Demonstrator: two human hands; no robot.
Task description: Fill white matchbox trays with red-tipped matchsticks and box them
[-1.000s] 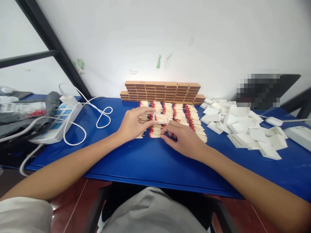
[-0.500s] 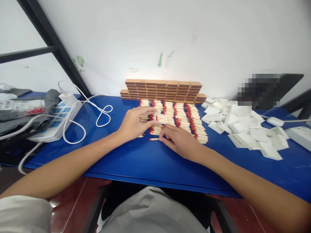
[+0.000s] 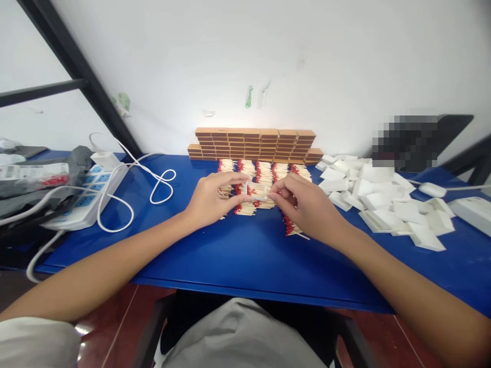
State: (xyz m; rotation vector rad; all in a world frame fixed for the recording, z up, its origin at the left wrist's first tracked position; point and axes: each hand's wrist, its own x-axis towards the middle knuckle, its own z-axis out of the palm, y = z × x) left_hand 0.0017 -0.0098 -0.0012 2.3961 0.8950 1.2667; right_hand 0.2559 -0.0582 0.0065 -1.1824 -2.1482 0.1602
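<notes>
My left hand (image 3: 213, 197) grips one end of a small white matchbox tray (image 3: 256, 198) between thumb and fingers, with matches showing in it. At the tray's other end is my right hand (image 3: 303, 204), fingertips pinched together; what they hold is hidden. Under and behind the hands, red-tipped matches (image 3: 264, 174) lie in several rows on the blue table (image 3: 230, 255). My right hand covers part of the rightmost rows. A few matches (image 3: 295, 232) stick out below that hand.
Brown matchboxes (image 3: 253, 145) are stacked against the wall behind the matches. White empty trays (image 3: 383, 194) lie heaped on the right, near a dark device (image 3: 448, 140). On the left are a power strip (image 3: 82, 204), white cables (image 3: 161, 179) and a grey plastic bag (image 3: 34, 179).
My right hand has moved up and right from the table in front of the matches to the tray's right end. The match that lay at its fingertips no longer shows there.
</notes>
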